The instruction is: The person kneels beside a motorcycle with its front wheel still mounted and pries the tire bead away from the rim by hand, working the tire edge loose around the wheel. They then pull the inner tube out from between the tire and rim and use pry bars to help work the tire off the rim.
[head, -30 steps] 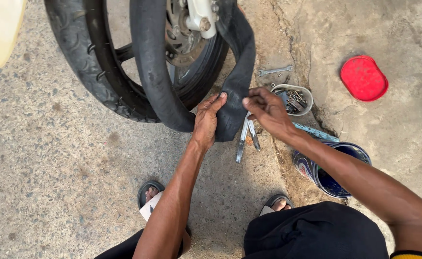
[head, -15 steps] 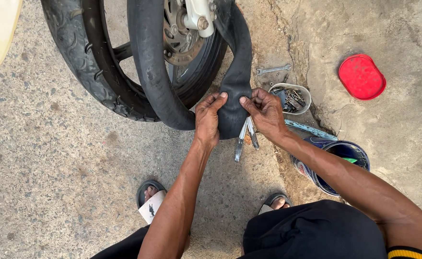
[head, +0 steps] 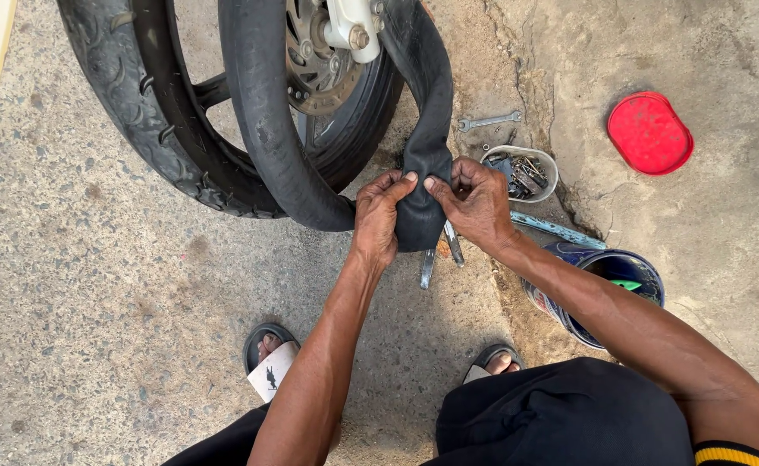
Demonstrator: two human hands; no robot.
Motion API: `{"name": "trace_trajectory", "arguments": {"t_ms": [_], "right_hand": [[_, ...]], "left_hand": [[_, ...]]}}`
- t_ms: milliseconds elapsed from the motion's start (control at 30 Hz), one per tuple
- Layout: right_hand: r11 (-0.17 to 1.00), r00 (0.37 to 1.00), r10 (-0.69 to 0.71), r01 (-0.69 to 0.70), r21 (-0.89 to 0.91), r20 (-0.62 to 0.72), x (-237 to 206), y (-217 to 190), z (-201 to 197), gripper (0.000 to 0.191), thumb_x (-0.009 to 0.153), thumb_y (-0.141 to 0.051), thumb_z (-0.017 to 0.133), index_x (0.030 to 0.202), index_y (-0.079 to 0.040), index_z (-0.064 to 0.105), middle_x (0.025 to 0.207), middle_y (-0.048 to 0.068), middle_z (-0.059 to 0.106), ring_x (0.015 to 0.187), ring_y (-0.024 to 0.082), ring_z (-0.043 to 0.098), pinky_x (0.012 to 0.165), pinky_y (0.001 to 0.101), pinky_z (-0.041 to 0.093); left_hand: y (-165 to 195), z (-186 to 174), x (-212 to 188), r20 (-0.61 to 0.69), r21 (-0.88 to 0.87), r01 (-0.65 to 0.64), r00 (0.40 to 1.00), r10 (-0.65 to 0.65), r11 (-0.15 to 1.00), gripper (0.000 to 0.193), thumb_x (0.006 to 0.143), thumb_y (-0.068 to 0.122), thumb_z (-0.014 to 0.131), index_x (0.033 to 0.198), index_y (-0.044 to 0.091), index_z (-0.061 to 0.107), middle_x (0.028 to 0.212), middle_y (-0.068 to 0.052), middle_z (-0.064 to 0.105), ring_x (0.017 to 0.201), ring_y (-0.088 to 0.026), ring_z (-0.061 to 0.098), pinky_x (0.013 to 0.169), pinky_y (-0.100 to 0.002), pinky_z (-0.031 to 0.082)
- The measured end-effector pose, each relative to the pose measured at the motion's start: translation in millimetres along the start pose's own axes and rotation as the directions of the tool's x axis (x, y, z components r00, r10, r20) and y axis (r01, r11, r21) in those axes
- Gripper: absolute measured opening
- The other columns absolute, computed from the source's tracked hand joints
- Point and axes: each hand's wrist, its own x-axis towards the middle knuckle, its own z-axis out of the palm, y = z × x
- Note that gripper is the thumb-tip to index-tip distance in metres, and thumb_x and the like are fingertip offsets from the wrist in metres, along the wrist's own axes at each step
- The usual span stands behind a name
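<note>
We reach both arms forward; our left hand [head: 378, 216] and right hand [head: 474, 200] pinch the black inner tube [head: 421, 164] just below the wheel [head: 250, 112], fingers clenched on its fold.

You see a black inner tube [head: 423, 164] hanging by a black tyre [head: 151, 129] with a grooved tread pattern. Near the ground's right edge lies a red lid [head: 649, 133]. A blue bucket [head: 599, 289] holds something green. Silver tools [head: 442, 250] lie on grey, speckled concrete [head: 78, 302]. Your sandals [head: 269, 355] are black, with white straps.
</note>
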Motion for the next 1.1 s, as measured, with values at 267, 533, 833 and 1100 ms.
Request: {"name": "trace_trajectory", "arguments": {"t_ms": [267,533,833,1100], "right_hand": [[0.979,1.000,-0.007,0.010,-0.202,0.016,6.6,-14.3,-7.5,0.038,0.080,-0.017,0.090,0.081,-0.002,0.055,0.060,0.009,0.054,0.047,0.010,0.049,0.040,0.0289,0.042],[0.824,0.860,-0.487,0.510,-0.247,0.153,6.1,-22.8,-6.6,0.025,0.091,0.002,0.074,0.116,-0.001,0.073,0.103,0.015,0.072,0.086,0.020,0.071,0.064,0.0282,0.062],[0.789,0.836,-0.507,0.549,-0.276,0.211,10.6,-31.2,-12.6,0.025,0.086,0.011,0.069,0.110,0.004,0.071,0.098,0.015,0.071,0.078,0.023,0.073,0.056,0.0322,0.060],[0.997,0.998,0.059,-0.061,0.046,0.033,17.9,-12.8,1.5,0.010,0.103,-0.003,0.061,0.098,0.002,0.068,0.086,0.013,0.072,0.060,0.023,0.066,0.046,0.0353,0.054]], "left_hand": [[-6.6,-9.7,0.1,-0.085,-0.014,0.003,0.996,-0.005,1.000,0.008,0.091,0.007,0.074,0.084,0.004,0.070,0.078,-0.002,0.070,0.066,-0.010,0.064,0.065,-0.027,0.055],[-11.0,-13.6,-3.2,-0.035,-0.032,-0.046,0.998,0.044,0.998,0.011,0.092,0.009,0.074,0.099,0.001,0.075,0.086,-0.004,0.074,0.071,-0.009,0.066,0.068,-0.027,0.056],[-2.3,-12.0,-8.8,-0.003,0.129,-0.127,0.992,0.128,0.984,0.014,0.095,0.013,0.075,0.093,0.000,0.077,0.080,-0.003,0.072,0.066,-0.007,0.061,0.061,-0.025,0.051],[1.3,-13.8,-10.1,-0.016,0.084,-0.101,0.995,0.103,0.991,0.015,0.093,0.015,0.072,0.095,0.001,0.077,0.082,-0.005,0.076,0.071,-0.011,0.068,0.073,-0.028,0.056]]}}
